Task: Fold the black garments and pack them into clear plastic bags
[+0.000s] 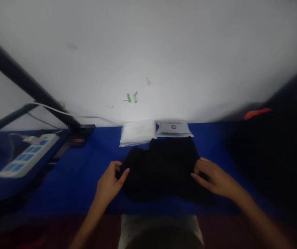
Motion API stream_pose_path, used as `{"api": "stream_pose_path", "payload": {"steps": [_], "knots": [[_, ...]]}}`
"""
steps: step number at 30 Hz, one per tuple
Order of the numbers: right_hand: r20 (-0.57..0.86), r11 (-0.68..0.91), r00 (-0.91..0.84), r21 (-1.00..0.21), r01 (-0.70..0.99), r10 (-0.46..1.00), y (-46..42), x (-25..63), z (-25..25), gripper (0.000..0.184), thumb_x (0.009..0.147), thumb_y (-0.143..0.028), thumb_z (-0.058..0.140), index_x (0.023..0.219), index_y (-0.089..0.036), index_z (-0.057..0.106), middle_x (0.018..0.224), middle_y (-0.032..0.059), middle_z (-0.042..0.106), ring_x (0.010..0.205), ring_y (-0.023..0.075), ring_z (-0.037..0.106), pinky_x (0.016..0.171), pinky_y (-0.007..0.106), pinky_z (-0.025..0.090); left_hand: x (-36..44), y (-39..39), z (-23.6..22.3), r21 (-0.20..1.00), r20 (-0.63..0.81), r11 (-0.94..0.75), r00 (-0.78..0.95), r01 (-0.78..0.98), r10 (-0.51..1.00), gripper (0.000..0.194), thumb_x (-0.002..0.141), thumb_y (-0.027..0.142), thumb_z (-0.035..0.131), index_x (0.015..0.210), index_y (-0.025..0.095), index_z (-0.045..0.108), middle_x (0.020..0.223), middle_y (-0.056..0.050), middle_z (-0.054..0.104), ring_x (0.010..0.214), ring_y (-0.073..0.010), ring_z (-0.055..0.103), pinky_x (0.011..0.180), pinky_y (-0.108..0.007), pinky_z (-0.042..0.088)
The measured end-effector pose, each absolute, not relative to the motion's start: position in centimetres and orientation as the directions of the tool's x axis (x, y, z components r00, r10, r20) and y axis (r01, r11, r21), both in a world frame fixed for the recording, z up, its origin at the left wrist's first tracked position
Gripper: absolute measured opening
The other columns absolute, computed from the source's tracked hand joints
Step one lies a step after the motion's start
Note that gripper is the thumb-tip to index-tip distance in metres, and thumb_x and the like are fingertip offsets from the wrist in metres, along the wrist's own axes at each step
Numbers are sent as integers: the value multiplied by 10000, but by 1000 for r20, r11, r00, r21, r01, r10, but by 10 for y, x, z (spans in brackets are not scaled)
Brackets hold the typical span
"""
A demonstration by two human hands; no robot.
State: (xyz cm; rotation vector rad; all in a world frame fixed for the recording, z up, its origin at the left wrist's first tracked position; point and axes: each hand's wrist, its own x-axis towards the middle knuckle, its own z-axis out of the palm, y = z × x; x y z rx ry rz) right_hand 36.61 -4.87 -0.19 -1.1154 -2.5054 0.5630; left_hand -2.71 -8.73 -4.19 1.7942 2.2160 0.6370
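A black cloth garment (161,169) lies spread on the blue table surface (86,173) in front of me; its exact kind is too dark to make out. At its left edge, my left hand (110,180) pinches the fabric between thumb and fingers. My right hand (212,176) has its fingers curled on the right edge of the same cloth. Just beyond the garment sit a stack of white plastic bags (138,132) and, to its right, a flat printed plastic package (174,128).
A white power strip (30,155) with blue sockets lies at the left, with a cable (78,115) running along the wall. A dark frame bar (26,76) rises at the left. At the right is a large dark mass (275,155) with an orange patch (257,113).
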Motion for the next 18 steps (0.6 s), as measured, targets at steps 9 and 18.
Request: {"api": "stream_pose_path", "payload": {"steps": [9,18], "knots": [[171,403,-434,-750,525,884,-37,314,7,357,951,-420,492,675,-197,532,652,6,550,607,133,515,582,264,394,12,-74,-2,530,450,-161,-116,832,885,189,899,360,571,1022,221,533,802,21,604,632,-130,605,599,-242,484],[-196,-192,-466,-980,55,863,-20,262,8,365,766,-496,685,657,-183,533,544,-53,519,480,88,484,443,197,382,111,-73,17,245,638,-746,476,619,605,101,914,195,540,1009,171,565,875,-54,666,804,-169,653,671,-256,524]]}}
